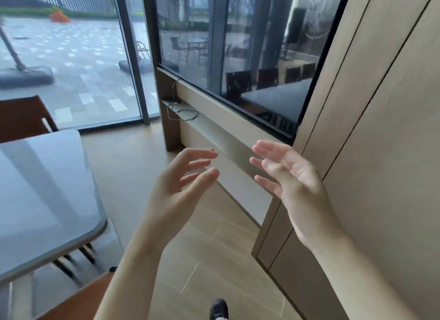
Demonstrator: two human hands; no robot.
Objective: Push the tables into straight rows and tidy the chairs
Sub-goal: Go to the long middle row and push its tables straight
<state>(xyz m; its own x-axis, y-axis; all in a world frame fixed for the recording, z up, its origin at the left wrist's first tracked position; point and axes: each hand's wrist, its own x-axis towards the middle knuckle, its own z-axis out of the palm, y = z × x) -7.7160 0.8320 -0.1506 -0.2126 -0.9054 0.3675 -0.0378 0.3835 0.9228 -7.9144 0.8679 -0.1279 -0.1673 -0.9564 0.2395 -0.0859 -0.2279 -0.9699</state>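
Note:
A grey table (42, 191) with a rounded corner fills the left side. Behind it stands a brown chair (21, 117), and the back of another brown chair (81, 300) shows at the bottom left below the table's near edge. My left hand (181, 184) and my right hand (285, 176) are raised in the air in front of me, palms facing each other, fingers spread and relaxed. Neither hand touches anything. Both are to the right of the table, over the floor.
A large dark screen (238, 53) in a wooden wall unit (228, 138) stands straight ahead, with a loose black cable (181, 110) on its ledge. Wooden wall panels (381, 153) run along the right. Glass doors (71, 57) look onto a patio. My shoe (219, 309) shows below.

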